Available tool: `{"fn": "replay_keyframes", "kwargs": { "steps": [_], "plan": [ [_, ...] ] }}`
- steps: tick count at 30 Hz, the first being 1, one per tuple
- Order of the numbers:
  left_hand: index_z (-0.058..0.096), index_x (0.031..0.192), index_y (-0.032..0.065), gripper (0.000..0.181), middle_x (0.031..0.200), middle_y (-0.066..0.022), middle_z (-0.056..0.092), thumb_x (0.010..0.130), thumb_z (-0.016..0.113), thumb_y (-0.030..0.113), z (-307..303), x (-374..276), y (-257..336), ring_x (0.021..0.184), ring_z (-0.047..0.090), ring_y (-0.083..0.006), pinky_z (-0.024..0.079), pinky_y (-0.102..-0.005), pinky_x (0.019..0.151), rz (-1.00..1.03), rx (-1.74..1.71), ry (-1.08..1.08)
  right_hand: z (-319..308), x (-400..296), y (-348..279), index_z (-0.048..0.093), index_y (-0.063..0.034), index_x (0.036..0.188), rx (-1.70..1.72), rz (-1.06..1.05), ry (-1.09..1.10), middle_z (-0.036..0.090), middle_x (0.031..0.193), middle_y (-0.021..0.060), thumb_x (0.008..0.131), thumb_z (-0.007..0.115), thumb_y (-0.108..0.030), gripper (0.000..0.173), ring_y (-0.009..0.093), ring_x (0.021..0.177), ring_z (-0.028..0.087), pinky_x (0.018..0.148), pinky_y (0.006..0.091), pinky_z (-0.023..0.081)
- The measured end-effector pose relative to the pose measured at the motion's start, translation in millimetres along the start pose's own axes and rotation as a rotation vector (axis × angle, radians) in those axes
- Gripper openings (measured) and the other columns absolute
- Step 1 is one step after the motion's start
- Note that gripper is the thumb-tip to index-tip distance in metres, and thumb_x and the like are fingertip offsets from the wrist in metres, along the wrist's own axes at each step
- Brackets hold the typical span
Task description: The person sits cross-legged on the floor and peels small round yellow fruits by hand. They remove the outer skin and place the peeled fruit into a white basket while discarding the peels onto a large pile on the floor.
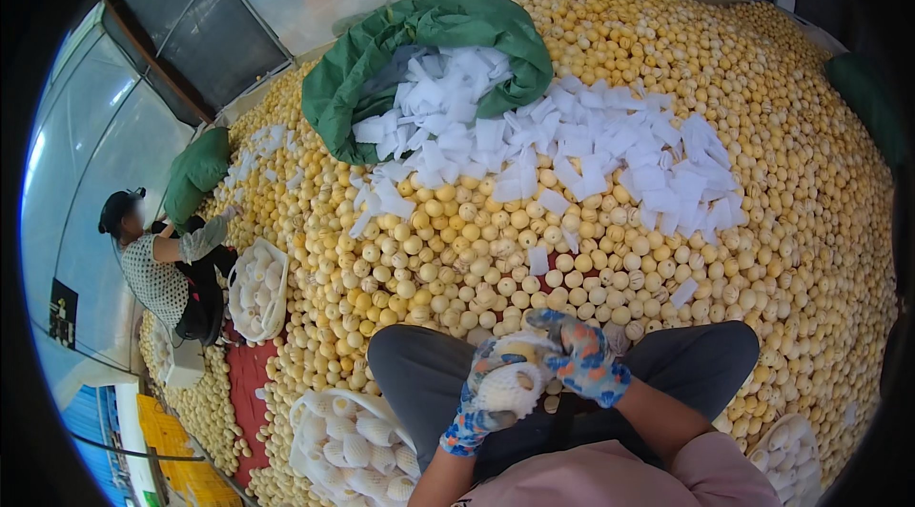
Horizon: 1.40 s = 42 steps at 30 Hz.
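Observation:
My left hand [480,400], in a flower-patterned glove, holds a round fruit in a white foam net sleeve [509,390]. Just above it is a pale yellow fruit [517,348], between my left fingers and my right hand [587,362]. My right hand wears the same kind of glove, and its fingers curl at that fruit's right side. The fingers partly hide whether a net covers this second fruit. Both hands are over my lap, between my bent knees. In front lies a wide heap of loose round yellow fruits [429,250], some with brownish stripes.
Flat white foam nets [593,128] spill from a green sack [429,14] onto the heap. A white basket [379,410] of netted fruits stands left of me, another container [786,457] at lower right. A person [164,264] crouches at left beside a basket [280,307]. Red ground cloth [250,392] shows there.

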<state>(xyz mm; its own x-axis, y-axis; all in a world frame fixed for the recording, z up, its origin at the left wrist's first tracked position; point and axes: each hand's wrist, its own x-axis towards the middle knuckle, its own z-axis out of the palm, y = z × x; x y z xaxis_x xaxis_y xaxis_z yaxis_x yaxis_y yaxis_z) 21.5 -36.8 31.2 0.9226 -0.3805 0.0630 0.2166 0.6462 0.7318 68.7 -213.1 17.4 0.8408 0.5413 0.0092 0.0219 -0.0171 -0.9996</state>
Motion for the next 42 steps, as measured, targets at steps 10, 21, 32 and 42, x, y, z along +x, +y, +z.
{"fn": "replay_keyframes", "kwargs": {
  "steps": [10, 21, 32, 42],
  "plan": [
    [0.023, 0.123, 0.0000, 0.095, 0.101, -0.0108, 0.043, 0.053, 0.074, 0.040, 46.0, -9.4, 5.4, 0.094, 0.045, -0.0208, 0.037, -0.0331, 0.087, 0.009, -0.001, 0.230, 16.1, -19.4, -10.2, 0.029, -0.0002, 0.121, 0.125, -0.204, 0.294, 0.042, 0.111, 0.0141, 0.065, 0.067, -0.022, 0.072, 0.026, 0.102, 0.044, 0.085, 0.0334, 0.036],
    [0.026, 0.121, -0.0025, 0.063, 0.117, -0.0121, 0.039, 0.071, 0.057, 0.018, 116.8, 43.8, -62.9, 0.109, 0.037, -0.0199, 0.034, -0.0309, 0.088, -0.107, 0.392, 0.260, -42.3, -91.0, -5.5, 0.029, 0.0021, 0.122, 1.526, -0.328, 0.188, 0.032, 0.125, 0.0156, 0.056, 0.067, -0.010, 0.077, 0.026, 0.116, 0.031, 0.098, 0.0345, 0.026],
    [0.033, 0.116, -0.0032, 0.050, 0.110, -0.0133, 0.044, 0.074, 0.053, 0.014, 113.7, 76.4, -111.1, 0.103, 0.042, -0.0212, 0.038, -0.0313, 0.081, -0.263, 0.528, -0.157, -117.1, -439.8, 102.8, 0.035, -0.0145, 0.117, 1.291, -1.310, 1.104, 0.034, 0.121, 0.0114, 0.074, 0.029, -0.057, 0.061, 0.035, 0.112, 0.031, 0.085, 0.0618, 0.026],
    [0.038, 0.111, -0.0038, 0.039, 0.104, -0.0143, 0.048, 0.077, 0.049, 0.011, -14.3, 83.1, -95.8, 0.096, 0.047, -0.0225, 0.042, -0.0317, 0.075, -0.103, 0.552, 0.351, -146.2, -522.5, 57.5, 0.035, -0.0216, 0.119, 0.970, -1.377, 2.367, 0.031, 0.126, 0.0100, 0.081, 0.041, -0.030, 0.039, 0.024, 0.108, 0.037, 0.087, 0.0458, 0.033]
  ]
}}
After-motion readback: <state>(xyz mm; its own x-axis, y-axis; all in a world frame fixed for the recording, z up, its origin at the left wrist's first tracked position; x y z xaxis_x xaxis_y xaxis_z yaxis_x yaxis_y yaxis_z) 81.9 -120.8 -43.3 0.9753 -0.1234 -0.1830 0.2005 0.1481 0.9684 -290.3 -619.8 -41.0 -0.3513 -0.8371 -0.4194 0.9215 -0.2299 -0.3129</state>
